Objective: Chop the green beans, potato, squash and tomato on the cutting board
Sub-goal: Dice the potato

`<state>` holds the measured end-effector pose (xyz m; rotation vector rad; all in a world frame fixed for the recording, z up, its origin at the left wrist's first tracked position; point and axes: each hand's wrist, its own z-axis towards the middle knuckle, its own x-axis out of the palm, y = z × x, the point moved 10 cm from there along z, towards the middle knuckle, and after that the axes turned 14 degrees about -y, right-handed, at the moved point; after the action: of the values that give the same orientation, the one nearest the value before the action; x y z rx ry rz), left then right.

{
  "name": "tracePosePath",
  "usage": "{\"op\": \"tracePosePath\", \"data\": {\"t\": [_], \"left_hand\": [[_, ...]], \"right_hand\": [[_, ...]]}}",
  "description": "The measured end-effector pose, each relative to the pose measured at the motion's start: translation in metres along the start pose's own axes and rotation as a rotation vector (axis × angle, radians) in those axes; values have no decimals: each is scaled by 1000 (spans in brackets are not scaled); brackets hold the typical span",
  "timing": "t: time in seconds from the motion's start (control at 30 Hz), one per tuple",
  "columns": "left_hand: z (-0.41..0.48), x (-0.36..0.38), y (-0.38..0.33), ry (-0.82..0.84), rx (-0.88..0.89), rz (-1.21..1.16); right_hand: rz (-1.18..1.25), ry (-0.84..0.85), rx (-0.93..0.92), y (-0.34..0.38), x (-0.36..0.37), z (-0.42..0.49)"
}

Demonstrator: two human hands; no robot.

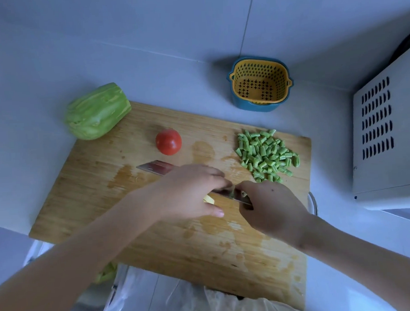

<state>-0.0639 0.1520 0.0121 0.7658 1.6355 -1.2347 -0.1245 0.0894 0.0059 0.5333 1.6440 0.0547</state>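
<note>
A wooden cutting board (107, 208) lies on the counter. Chopped green bean pieces (267, 155) are piled at its far right. A whole red tomato (168, 142) stands near the board's far middle. A peeled green squash (97, 111) rests on the far left corner. My right hand (272, 206) grips the handle of a cleaver (156, 168) whose blade runs leftward across the board. My left hand (189, 191) is curled over a pale yellow piece, likely the potato (208, 199), right beside the blade. Most of that piece is hidden under my fingers.
A yellow strainer basket inside a blue bowl (259, 84) stands behind the board. A white vented appliance (386, 136) sits at the right. A plastic bag (207, 302) and green peelings (107, 274) lie below the board's near edge.
</note>
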Motion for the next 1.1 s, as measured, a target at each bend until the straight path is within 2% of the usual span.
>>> {"op": "tracePosePath", "data": {"t": [0.3,0.43,0.5,0.57,0.63,0.73,0.9,1.1], "left_hand": [[2,-44,-2,-137,-48,-261],[1,-87,34,-412,-182,-592],[4,-81,52,-444,-223,-674],[10,-52,60,-380,-234,-623],[14,-6,67,-238,-286,-559],[16,46,72,-94,-331,-568],[16,60,75,38,-314,-563],[10,65,68,202,-232,-385]], "right_hand": [[-53,-62,31,-30,-8,1],[1,-83,196,-64,-15,3],[56,-106,292,-81,-18,1],[107,-131,348,-91,-18,-1],[144,-166,374,-98,-20,-4],[174,-184,406,-105,-20,-11],[171,-120,417,-105,-7,-22],[164,-88,417,-97,2,-24]]}}
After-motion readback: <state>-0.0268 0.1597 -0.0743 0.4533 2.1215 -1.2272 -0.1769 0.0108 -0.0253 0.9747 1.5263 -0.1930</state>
